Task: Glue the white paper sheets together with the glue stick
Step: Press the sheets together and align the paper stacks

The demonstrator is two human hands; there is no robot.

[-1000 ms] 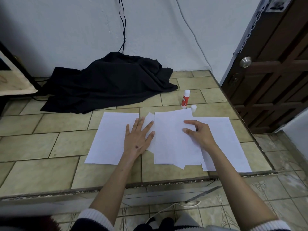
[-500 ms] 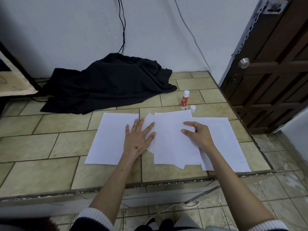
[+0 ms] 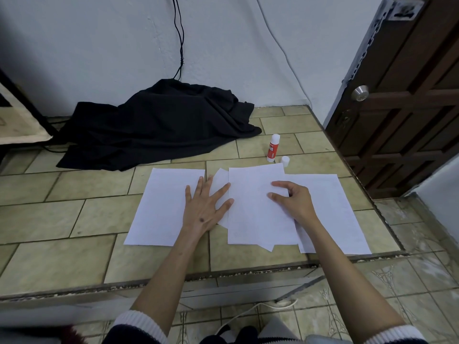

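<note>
Several white paper sheets lie on the tiled counter. One sheet lies alone at the left. A middle stack has a sheet on top of slightly skewed ones, and another sheet lies to the right, partly under the stack. My left hand lies flat with fingers spread across the left sheet and the stack's left edge. My right hand presses the top sheet with bent fingertips. A red and white glue stick stands uncapped behind the sheets, its white cap beside it.
A black cloth is heaped at the back of the tiled counter against the wall. Cables hang down the wall. A brown door with a round knob stands at the right. The counter's front edge runs just below the sheets.
My right hand has slid slightly leftward over the top sheet. My left hand has stayed flat in place. The sheets and glue stick have not visibly shifted.
</note>
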